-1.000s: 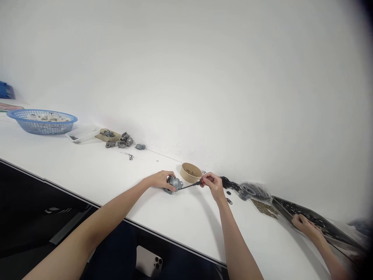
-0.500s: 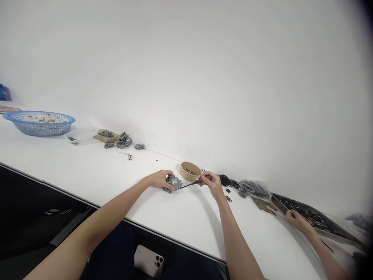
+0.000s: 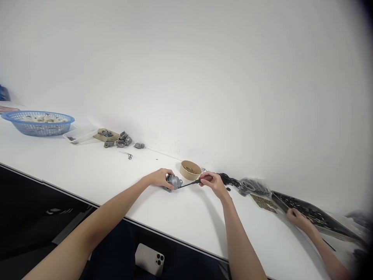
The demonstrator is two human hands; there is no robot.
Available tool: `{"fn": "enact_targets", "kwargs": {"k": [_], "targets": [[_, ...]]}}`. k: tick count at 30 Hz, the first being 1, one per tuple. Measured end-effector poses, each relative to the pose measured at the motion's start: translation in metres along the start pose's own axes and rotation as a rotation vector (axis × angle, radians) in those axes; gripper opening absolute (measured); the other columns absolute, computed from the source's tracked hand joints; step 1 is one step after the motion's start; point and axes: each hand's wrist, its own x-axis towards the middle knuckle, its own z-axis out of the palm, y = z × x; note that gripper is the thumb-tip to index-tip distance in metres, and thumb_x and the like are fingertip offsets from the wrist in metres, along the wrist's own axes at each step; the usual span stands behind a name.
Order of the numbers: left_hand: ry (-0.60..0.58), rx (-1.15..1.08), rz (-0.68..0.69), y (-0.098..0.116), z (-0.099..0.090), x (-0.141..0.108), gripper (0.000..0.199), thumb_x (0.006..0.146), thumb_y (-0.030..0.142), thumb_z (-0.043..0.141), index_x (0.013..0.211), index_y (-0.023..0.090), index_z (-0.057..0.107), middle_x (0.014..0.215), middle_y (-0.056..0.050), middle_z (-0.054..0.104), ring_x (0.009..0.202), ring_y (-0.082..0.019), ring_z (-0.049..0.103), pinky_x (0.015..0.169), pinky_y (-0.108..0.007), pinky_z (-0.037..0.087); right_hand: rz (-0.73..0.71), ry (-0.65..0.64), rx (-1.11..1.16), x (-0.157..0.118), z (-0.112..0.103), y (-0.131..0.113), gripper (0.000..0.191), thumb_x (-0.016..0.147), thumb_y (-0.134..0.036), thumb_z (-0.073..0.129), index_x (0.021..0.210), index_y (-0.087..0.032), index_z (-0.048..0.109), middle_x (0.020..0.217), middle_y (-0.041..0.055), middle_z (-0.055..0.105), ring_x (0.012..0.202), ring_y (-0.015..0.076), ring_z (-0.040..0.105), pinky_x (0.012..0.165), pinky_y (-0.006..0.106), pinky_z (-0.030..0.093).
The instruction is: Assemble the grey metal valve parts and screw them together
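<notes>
Just below frame center, the left hand [image 3: 159, 178] is gripping a grey metal casting [image 3: 173, 181] on the desk [image 3: 87, 171]. The right hand [image 3: 212, 183] is pinching a red-handled screwdriver [image 3: 190, 184], its shaft lying nearly level, tip pointing leftward into the casting.
</notes>
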Motion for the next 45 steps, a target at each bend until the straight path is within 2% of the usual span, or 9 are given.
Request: {"fn": "enact_targets", "kwargs": {"k": [10, 15, 17, 21, 26, 32, 37, 42, 45], "targets": [[0.015, 0.048, 0.027, 0.000, 0.000, -0.001, 0.067, 0.057, 0.056, 0.079, 0.114, 0.024, 0.066, 0.095, -0.003, 0.066, 0.086, -0.022, 0.062, 0.070, -0.028, 0.044, 0.062, 0.013, -0.094, 0.000, 0.002, 0.002, 0.027, 0.081, -0.044, 0.070, 0.079, -0.017, 0.067, 0.060, 0.0014, 0.063, 0.054, 0.0156, 0.061, 0.057, 0.029, 0.053], [0.016, 0.029, 0.034, -0.001, 0.000, -0.001, 0.065, 0.057, 0.054, 0.080, 0.114, 0.024, 0.066, 0.098, -0.004, 0.066, 0.086, -0.022, 0.062, 0.067, -0.027, 0.044, -0.017, -0.027, -0.107, -0.001, 0.004, -0.004, 0.028, 0.080, -0.044, 0.070, 0.092, -0.019, 0.066, 0.073, 0.0030, 0.065, 0.060, 0.0165, 0.062, 0.060, 0.031, 0.053], [0.015, 0.025, 0.027, 0.000, 0.000, -0.001, 0.066, 0.057, 0.054, 0.080, 0.114, 0.024, 0.066, 0.099, -0.004, 0.066, 0.086, -0.022, 0.062, 0.066, -0.026, 0.044, -0.042, -0.008, -0.110, -0.001, 0.005, -0.006, 0.029, 0.080, -0.043, 0.071, 0.095, -0.019, 0.064, 0.070, 0.0014, 0.062, 0.055, 0.0147, 0.058, 0.057, 0.029, 0.050], [-0.002, 0.014, 0.012, 0.000, -0.001, -0.001, 0.068, 0.056, 0.055, 0.080, 0.115, 0.024, 0.065, 0.098, -0.004, 0.065, 0.085, -0.021, 0.062, 0.065, -0.026, 0.044, -0.008, 0.073, -0.245, -0.002, 0.007, -0.007, 0.031, 0.088, -0.048, 0.058, 0.083, -0.018, 0.064, 0.060, -0.0006, 0.055, 0.045, 0.0101, 0.045, 0.046, 0.026, 0.039], [-0.001, 0.017, 0.016, -0.001, -0.001, 0.000, 0.069, 0.056, 0.056, 0.080, 0.115, 0.025, 0.066, 0.098, -0.003, 0.065, 0.084, -0.020, 0.062, 0.065, -0.026, 0.044, -0.072, -0.009, -0.185, -0.003, 0.005, -0.006, 0.030, 0.083, -0.045, 0.065, 0.098, -0.020, 0.063, 0.073, 0.0014, 0.059, 0.055, 0.0119, 0.049, 0.051, 0.026, 0.042], [-0.010, 0.005, 0.023, -0.005, -0.001, 0.001, 0.071, 0.055, 0.056, 0.081, 0.116, 0.024, 0.066, 0.097, -0.004, 0.065, 0.082, -0.020, 0.061, 0.064, -0.025, 0.043, -0.004, 0.093, -0.313, -0.004, 0.006, -0.009, 0.031, 0.088, -0.048, 0.058, 0.080, -0.019, 0.063, 0.065, 0.0012, 0.056, 0.049, 0.0104, 0.042, 0.047, 0.025, 0.037], [-0.023, 0.014, 0.012, -0.005, -0.002, 0.001, 0.073, 0.055, 0.058, 0.081, 0.118, 0.025, 0.064, 0.099, -0.004, 0.064, 0.084, -0.021, 0.062, 0.067, -0.026, 0.044, -0.084, -0.007, -0.185, -0.005, 0.009, -0.013, 0.027, 0.085, -0.046, 0.064, 0.092, -0.020, 0.062, 0.071, 0.0009, 0.059, 0.056, 0.0127, 0.051, 0.054, 0.026, 0.043], [-0.026, 0.022, -0.001, -0.003, -0.002, 0.001, 0.074, 0.055, 0.059, 0.080, 0.119, 0.026, 0.064, 0.103, -0.004, 0.064, 0.086, -0.021, 0.063, 0.070, -0.027, 0.045, 0.000, 0.125, -0.278, -0.004, 0.010, -0.009, 0.032, 0.089, -0.049, 0.058, 0.078, -0.019, 0.059, 0.065, 0.0019, 0.059, 0.052, 0.0121, 0.049, 0.048, 0.025, 0.037], [-0.023, 0.028, 0.000, -0.003, -0.003, 0.000, 0.074, 0.055, 0.059, 0.080, 0.118, 0.026, 0.064, 0.103, -0.004, 0.065, 0.088, -0.022, 0.063, 0.071, -0.028, 0.045, -0.055, 0.036, -0.247, -0.004, 0.008, -0.008, 0.028, 0.087, -0.047, 0.061, 0.088, -0.019, 0.061, 0.070, 0.0025, 0.060, 0.059, 0.0138, 0.052, 0.051, 0.025, 0.040]]}}
